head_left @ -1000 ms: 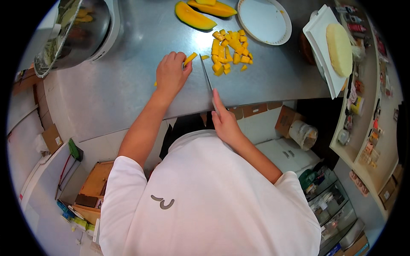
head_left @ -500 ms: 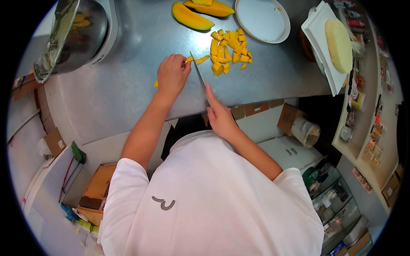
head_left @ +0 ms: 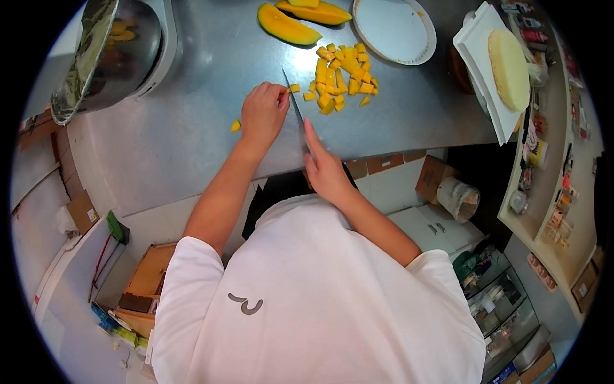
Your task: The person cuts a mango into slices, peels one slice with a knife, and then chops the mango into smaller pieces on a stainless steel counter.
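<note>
My right hand [head_left: 327, 168] grips a long, thin knife [head_left: 299, 110], its blade slanting up and away across the steel worktop. My left hand [head_left: 263, 112] is beside the blade, fingertips pinched on a small strip of mango [head_left: 294, 88] that shows at the knife. Right of the blade lies a loose spread of yellow mango cubes [head_left: 345, 67]. One single mango bit [head_left: 236, 125] rests left of my left wrist. Farther back, mango slices [head_left: 288, 27] with greenish skin lie on the metal.
A white round dish [head_left: 391, 32] sits at the back right. Beyond it, a pale round cake layer [head_left: 508, 69] lies on a white board [head_left: 476, 51]. A steel mixing bowl [head_left: 128, 54] stands tilted at the left on a white base. Shelves [head_left: 543, 173] with small goods line the right.
My left hand has moved slightly right and down, uncovering the mango bit by its wrist. The strip near the blade is shorter, with separate small pieces now right of the knife.
</note>
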Tool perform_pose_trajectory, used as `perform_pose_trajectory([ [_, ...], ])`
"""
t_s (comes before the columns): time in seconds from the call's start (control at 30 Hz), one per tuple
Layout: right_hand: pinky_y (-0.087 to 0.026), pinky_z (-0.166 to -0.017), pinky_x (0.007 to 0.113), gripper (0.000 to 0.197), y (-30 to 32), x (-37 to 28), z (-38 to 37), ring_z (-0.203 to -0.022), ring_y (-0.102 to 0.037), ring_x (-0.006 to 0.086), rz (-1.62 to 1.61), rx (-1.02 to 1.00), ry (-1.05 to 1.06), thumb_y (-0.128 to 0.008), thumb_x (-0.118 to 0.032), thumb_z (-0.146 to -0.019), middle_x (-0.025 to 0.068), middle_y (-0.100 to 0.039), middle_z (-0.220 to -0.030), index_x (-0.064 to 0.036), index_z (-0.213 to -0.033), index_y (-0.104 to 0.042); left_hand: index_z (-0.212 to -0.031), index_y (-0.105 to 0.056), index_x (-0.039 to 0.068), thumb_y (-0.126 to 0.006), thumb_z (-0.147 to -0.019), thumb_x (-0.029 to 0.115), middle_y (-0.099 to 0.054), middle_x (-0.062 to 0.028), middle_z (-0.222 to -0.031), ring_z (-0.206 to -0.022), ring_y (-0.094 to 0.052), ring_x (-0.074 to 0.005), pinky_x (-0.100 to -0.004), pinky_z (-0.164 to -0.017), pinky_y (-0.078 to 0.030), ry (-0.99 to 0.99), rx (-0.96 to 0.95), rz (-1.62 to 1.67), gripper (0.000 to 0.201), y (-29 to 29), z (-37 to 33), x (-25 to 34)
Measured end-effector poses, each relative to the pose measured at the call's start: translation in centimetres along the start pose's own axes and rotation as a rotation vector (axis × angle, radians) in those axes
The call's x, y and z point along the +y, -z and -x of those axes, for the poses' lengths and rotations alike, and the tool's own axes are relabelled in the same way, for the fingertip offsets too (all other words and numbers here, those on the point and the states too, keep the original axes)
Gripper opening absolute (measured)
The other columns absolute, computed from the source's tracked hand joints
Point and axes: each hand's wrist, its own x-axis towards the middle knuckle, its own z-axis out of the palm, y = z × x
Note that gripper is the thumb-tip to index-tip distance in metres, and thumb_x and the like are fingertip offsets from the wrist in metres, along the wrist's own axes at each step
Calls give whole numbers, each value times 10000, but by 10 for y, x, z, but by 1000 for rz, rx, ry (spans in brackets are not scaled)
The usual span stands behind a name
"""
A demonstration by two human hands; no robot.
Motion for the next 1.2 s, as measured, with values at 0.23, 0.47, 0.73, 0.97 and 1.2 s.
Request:
perform_pose_trajectory([
  [0.23, -497, -863, 408, 720, 8, 23, 25, -945, -647, 397, 85, 206, 205, -466, 15, -940, 254, -643, -1094, -169, -1570, -171, -896, -684, 64, -705, -818, 107, -636, -87, -824, -776, -621, -285, -397, -679, -494, 52, -26, 5, 92, 0, -9, 7],
  [0.47, -450, -981, 342, 700, 25, -3, 28, -1136, -623, 352, -77, 155, 33, -466, -13, -968, 297, -545, -1334, -178, -1575, -159, -981, -689, 82, -671, -850, 120, -646, -87, -906, -857, -630, -286, -388, -741, -504, 218, -9, 99, 138, 20, -1, 11],
  [0.73, -454, -965, 328, 712, 27, -3, 28, -1090, -639, 338, -63, -60, -81, -477, -21, -970, 241, -553, -1359, -254, -1572, -176, -1111, -624, 50, -740, -789, 166, -602, -121, -1073, -1008, -583, -297, -404, -877, -477, 295, -73, -148, 362, 91, 55, -35],
  [0.97, -452, -971, 327, 702, 18, 3, 23, -1094, -631, 348, -1, -81, 20, -470, -21, -967, 225, -524, -1399, -241, -1569, -184, -975, -650, 64, -733, -795, 150, -619, -94, -994, -957, -580, -297, -403, -835, -470, 300, -120, -88, 216, 75, 62, -39],
  [1.2, -494, -858, 313, 696, 15, 14, 20, -866, -637, 240, 11, 64, 87, -470, -22, -969, 208, -604, -1269, -230, -1573, -192, -911, -661, 65, -714, -805, 108, -640, -60, -867, -853, -603, -292, -406, -780, -471, 118, -88, 17, 125, 30, 23, -11],
])
